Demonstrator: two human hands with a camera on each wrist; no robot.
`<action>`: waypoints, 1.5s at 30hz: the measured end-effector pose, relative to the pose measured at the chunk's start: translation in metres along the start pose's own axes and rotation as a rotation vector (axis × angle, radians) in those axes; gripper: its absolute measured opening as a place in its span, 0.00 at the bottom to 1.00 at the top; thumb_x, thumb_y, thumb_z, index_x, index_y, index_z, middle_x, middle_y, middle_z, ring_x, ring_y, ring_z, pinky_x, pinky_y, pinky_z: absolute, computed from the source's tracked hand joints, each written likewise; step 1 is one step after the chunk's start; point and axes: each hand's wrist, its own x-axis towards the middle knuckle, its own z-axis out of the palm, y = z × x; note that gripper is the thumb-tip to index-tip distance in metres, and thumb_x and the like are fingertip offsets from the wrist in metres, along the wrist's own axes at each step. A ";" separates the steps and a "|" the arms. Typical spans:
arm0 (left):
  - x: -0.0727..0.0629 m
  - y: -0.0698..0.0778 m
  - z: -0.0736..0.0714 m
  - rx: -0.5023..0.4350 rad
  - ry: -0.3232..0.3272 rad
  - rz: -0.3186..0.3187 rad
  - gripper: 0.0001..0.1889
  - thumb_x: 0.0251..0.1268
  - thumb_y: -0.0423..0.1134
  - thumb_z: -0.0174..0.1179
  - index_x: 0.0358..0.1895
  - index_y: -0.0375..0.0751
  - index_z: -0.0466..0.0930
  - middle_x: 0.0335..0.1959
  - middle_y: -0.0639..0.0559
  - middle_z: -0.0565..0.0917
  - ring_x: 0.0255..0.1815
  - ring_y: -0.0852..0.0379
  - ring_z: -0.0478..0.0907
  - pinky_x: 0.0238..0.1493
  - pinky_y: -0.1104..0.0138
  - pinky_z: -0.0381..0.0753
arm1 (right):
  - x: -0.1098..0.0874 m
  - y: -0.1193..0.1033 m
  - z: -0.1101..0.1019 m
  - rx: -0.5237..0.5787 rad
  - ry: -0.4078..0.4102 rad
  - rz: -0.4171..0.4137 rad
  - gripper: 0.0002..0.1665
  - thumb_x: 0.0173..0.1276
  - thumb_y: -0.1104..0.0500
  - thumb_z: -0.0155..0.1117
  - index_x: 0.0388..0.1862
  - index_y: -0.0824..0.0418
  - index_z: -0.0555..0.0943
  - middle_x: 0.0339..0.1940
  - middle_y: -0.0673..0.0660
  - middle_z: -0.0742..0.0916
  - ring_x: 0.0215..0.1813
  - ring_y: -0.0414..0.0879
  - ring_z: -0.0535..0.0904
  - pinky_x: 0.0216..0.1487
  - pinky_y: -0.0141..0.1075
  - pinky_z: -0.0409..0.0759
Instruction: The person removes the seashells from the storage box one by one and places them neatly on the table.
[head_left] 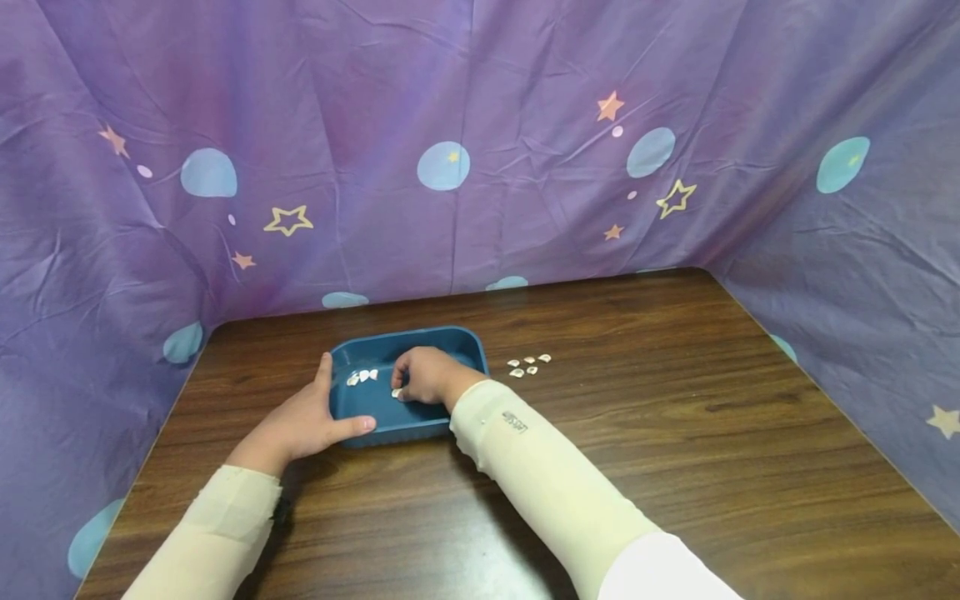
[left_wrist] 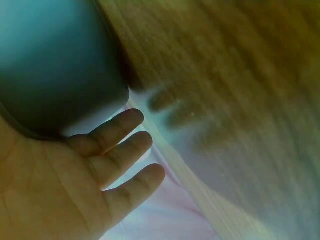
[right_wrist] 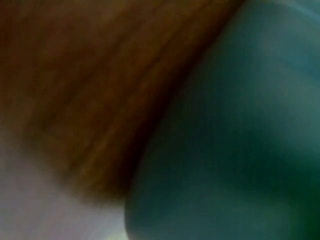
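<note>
A blue rectangular tray stands on the brown wooden table. My left hand rests against its left end, with the thumb along the near rim and the fingers stretched out; the left wrist view shows three straight fingers beside the tray wall. Inside the tray, my right hand pinches a small white shell low over the floor. Left of it lie three small white shells in a short row. The right wrist view is blurred, showing the tray but no fingers.
Several more small white shells lie in two rows on the table, just right of the tray. Purple cloth with stars and blue dots hangs behind and along both sides of the wooden table.
</note>
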 end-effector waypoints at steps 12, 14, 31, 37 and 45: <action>0.000 0.001 -0.001 0.002 0.002 0.004 0.74 0.63 0.76 0.61 0.82 0.28 0.20 0.82 0.19 0.47 0.80 0.23 0.59 0.73 0.34 0.67 | -0.001 0.001 -0.002 0.003 0.034 -0.039 0.05 0.69 0.56 0.77 0.34 0.48 0.87 0.39 0.44 0.88 0.45 0.40 0.80 0.60 0.38 0.78; -0.001 0.001 -0.001 0.000 0.002 0.003 0.74 0.63 0.76 0.62 0.82 0.28 0.20 0.82 0.19 0.47 0.80 0.23 0.59 0.73 0.34 0.67 | -0.001 0.001 -0.003 0.016 0.044 -0.050 0.05 0.69 0.56 0.77 0.34 0.49 0.87 0.38 0.44 0.87 0.44 0.40 0.79 0.57 0.37 0.78; 0.000 -0.001 0.002 -0.022 0.019 0.017 0.74 0.62 0.75 0.64 0.82 0.27 0.21 0.81 0.18 0.50 0.78 0.23 0.62 0.72 0.34 0.68 | -0.003 0.002 -0.015 0.210 0.169 -0.153 0.04 0.72 0.55 0.74 0.42 0.53 0.89 0.21 0.46 0.77 0.26 0.38 0.72 0.32 0.31 0.72; 0.001 -0.002 0.002 -0.029 0.017 0.009 0.75 0.61 0.76 0.64 0.82 0.28 0.20 0.82 0.19 0.50 0.79 0.24 0.62 0.72 0.34 0.68 | -0.016 0.003 -0.038 0.270 0.178 -0.201 0.05 0.73 0.56 0.73 0.45 0.55 0.89 0.19 0.46 0.75 0.24 0.38 0.69 0.30 0.30 0.71; 0.000 0.000 0.003 -0.044 0.022 0.000 0.75 0.60 0.75 0.64 0.83 0.30 0.20 0.82 0.20 0.49 0.79 0.24 0.61 0.72 0.33 0.67 | -0.042 0.020 -0.070 0.297 0.216 -0.250 0.07 0.71 0.58 0.74 0.45 0.58 0.90 0.18 0.45 0.72 0.23 0.38 0.68 0.30 0.31 0.70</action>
